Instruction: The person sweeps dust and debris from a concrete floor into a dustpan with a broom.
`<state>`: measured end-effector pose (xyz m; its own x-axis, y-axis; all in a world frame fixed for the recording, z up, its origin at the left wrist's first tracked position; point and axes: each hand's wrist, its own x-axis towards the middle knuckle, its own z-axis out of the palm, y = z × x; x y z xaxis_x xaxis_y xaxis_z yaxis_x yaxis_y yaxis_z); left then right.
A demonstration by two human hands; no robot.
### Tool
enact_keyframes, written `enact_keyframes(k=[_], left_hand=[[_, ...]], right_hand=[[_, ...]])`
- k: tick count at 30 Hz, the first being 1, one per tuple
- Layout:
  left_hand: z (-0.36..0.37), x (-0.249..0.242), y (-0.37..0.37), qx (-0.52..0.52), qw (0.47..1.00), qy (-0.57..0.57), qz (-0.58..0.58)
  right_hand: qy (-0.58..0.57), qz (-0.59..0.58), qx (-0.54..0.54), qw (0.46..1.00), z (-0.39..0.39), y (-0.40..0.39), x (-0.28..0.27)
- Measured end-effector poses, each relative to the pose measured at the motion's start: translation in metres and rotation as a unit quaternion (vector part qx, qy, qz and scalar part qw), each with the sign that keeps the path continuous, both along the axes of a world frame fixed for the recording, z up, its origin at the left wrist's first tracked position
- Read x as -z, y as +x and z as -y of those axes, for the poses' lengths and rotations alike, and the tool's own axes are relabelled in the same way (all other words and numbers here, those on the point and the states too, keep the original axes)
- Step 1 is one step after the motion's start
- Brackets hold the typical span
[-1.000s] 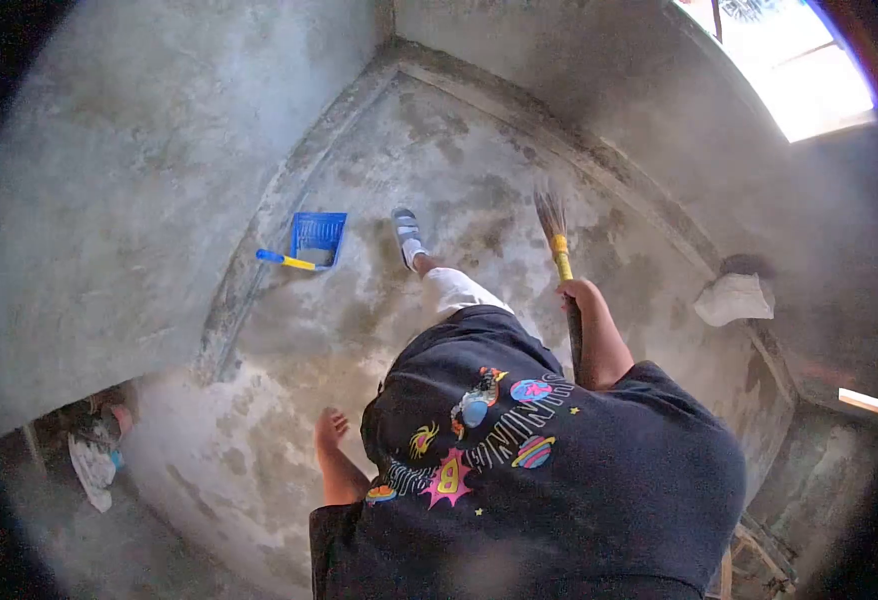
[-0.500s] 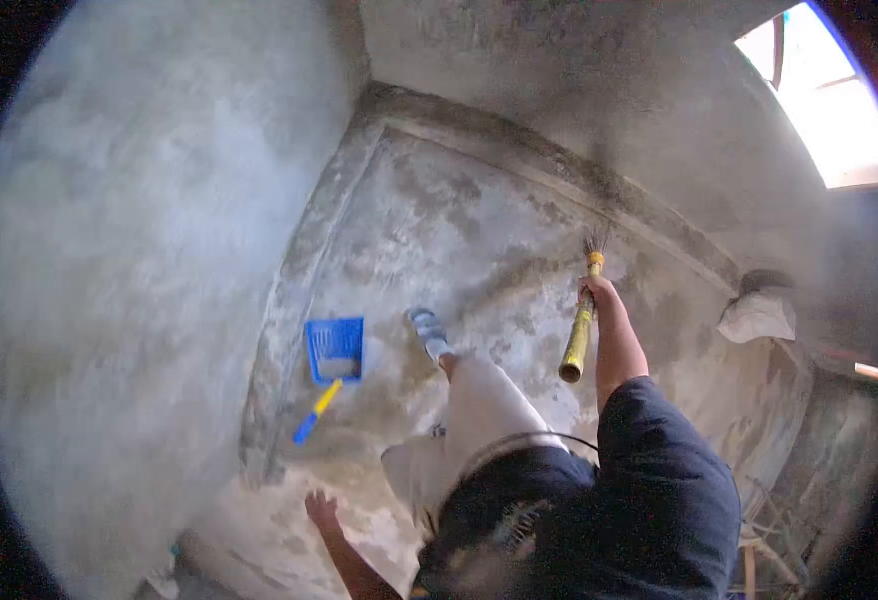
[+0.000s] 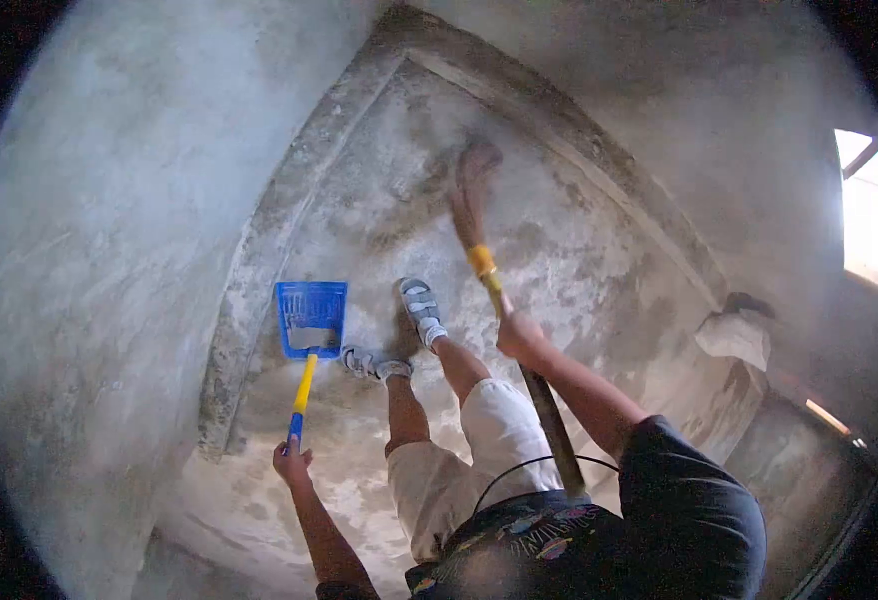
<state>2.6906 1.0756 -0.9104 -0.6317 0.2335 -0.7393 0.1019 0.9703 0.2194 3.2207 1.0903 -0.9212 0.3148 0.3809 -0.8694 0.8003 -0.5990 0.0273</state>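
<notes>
My left hand is closed around the blue end of the handle of a blue dustpan, whose shaft is partly yellow. The pan lies on the concrete floor near the left wall, with some grey matter in it. My right hand grips the handle of a broom with a yellow band below its brown bristles. The bristle end points away from me over the floor and looks blurred; the dark rear of the handle runs back toward my waist.
A raised concrete ledge runs along both walls and meets in the far corner. A pale sack-like bundle sits at the right, below a bright window. My sandalled feet stand beside the dustpan.
My left hand, open and apart from the dustpan before, now holds its handle. The broom has swung left, away from the right ledge. My other foot has come into view beside the pan.
</notes>
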Motion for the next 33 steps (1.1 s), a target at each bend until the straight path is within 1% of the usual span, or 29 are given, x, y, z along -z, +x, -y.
enact_keyframes(k=[2, 4, 5, 6, 7, 8, 9, 11, 13, 14, 15, 16, 17, 18, 19, 21, 22, 23, 24, 25, 26, 27, 28, 29, 30, 31, 32, 33], left_hand=[[0.007, -0.003, 0.003, 0.001, 1.0, -0.015, 0.003], [0.006, 0.004, 0.001, 0.062, 0.997, -0.039, 0.004], [-0.006, -0.003, 0.004, 0.098, 0.995, -0.015, -0.019], [-0.017, -0.009, 0.009, 0.091, 0.996, -0.013, -0.022], [-0.027, -0.013, 0.012, 0.219, 0.969, -0.029, -0.108], [-0.029, -0.015, 0.012, 0.342, 0.919, -0.046, -0.192], [-0.025, -0.007, 0.007, 0.311, 0.933, -0.035, -0.176], [-0.039, -0.023, 0.032, 0.294, 0.938, -0.031, -0.181], [-0.049, -0.024, 0.057, 0.277, 0.942, -0.026, -0.186], [-0.053, -0.023, 0.06, 0.305, 0.932, -0.023, -0.196], [-0.057, -0.02, 0.064, 0.331, 0.921, -0.019, -0.202], [-0.059, -0.013, 0.067, 0.329, 0.922, -0.021, -0.204], [-0.06, -0.004, 0.07, 0.36, 0.904, -0.043, -0.227], [-0.063, 0.003, 0.071, 0.39, 0.884, -0.065, -0.249], [-0.068, 0.008, 0.071, 0.388, 0.885, -0.067, -0.25], [-0.08, 0.017, 0.073, 0.329, 0.918, -0.014, -0.22], [-0.089, 0.015, 0.075, 0.327, 0.919, -0.016, -0.221], [-0.101, 0.007, 0.08, 0.309, 0.928, -0.055, -0.201], [-0.108, 0.003, 0.082, 0.291, 0.935, -0.094, -0.18], [-0.11, 0.009, 0.081, 0.289, 0.935, -0.096, -0.181], [-0.108, 0.018, 0.08, 0.303, 0.931, -0.075, -0.191], [-0.109, 0.025, 0.08, 0.316, 0.926, -0.052, -0.199], [-0.113, 0.026, 0.083, 0.313, 0.927, -0.052, -0.199], [-0.118, 0.025, 0.089, 0.324, 0.921, -0.076, -0.203], [-0.12, 0.023, 0.091, 0.335, 0.913, -0.1, -0.208], [-0.118, 0.026, 0.089, 0.332, 0.914, -0.101, -0.21], [-0.113, 0.032, 0.087, 0.332, 0.915, -0.108, -0.205], [-0.111, 0.034, 0.085, 0.331, 0.915, -0.115, -0.2]], right_hand=[[-0.011, -0.056, -0.07, 0.996, 0.027, -0.016, -0.028], [-0.019, -0.113, -0.06, 0.992, 0.023, -0.028, -0.061], [-0.018, -0.115, -0.068, 0.991, 0.028, -0.032, -0.07], [-0.006, -0.132, -0.083, 0.988, 0.036, -0.03, -0.078], [0.006, -0.149, -0.098, 0.984, 0.037, -0.026, -0.089], [-0.033, -0.141, -0.093, 0.985, 0.036, -0.018, -0.101], [-0.072, -0.132, -0.087, 0.985, 0.031, -0.01, -0.117], [-0.05, -0.047, -0.008, 0.998, 0.034, 0.011, -0.136], [-0.038, 0.005, -0.028, 0.999, 0.021, 0.047, -0.13], [-0.04, 0.032, -0.036, 0.998, 0.003, 0.058, -0.126], [0.053, 0.03, -0.059, 0.996, -0.013, 0.071, -0.118], [0.126, 0.028, -0.02, 0.991, -0.031, 0.083, -0.099], [0.082, 0.023, 0.007, 0.996, -0.058, 0.09, -0.087], [0.097, 0.026, 0.029, 0.994, -0.073, 0.095, -0.066], [0.094, 0.025, 0.01, 0.995, -0.084, 0.107, -0.033], [0.08, -0.006, -0.079, 0.994, -0.092, 0.109, 0.012], [0.059, 0.011, -0.128, 0.99, -0.074, 0.1, 0.043], [0.038, 0.029, -0.177, 0.983, -0.055, 0.088, 0.072], [-0.018, -0.014, -0.191, 0.981, -0.047, 0.071, 0.082], [0.002, -0.058, -0.162, 0.985, -0.05, 0.036, 0.053], [0.021, -0.066, -0.195, 0.978, -0.004, 0.035, 0.09], [0.016, -0.108, -0.196, 0.974, -0.003, 0.013, 0.057], [0.025, -0.115, -0.273, 0.955, 0.015, -0.001, 0.028], [-0.011, -0.125, -0.298, 0.946, 0.024, -0.014, 0.003], [-0.072, -0.176, -0.282, 0.94, 0.021, -0.023, -0.023], [-0.056, -0.209, -0.308, 0.927, 0.045, -0.029, -0.038], [-0.093, -0.211, -0.29, 0.929, 0.062, -0.038, -0.054], [-0.097, -0.235, -0.317, 0.914, 0.087, -0.038, -0.062]])
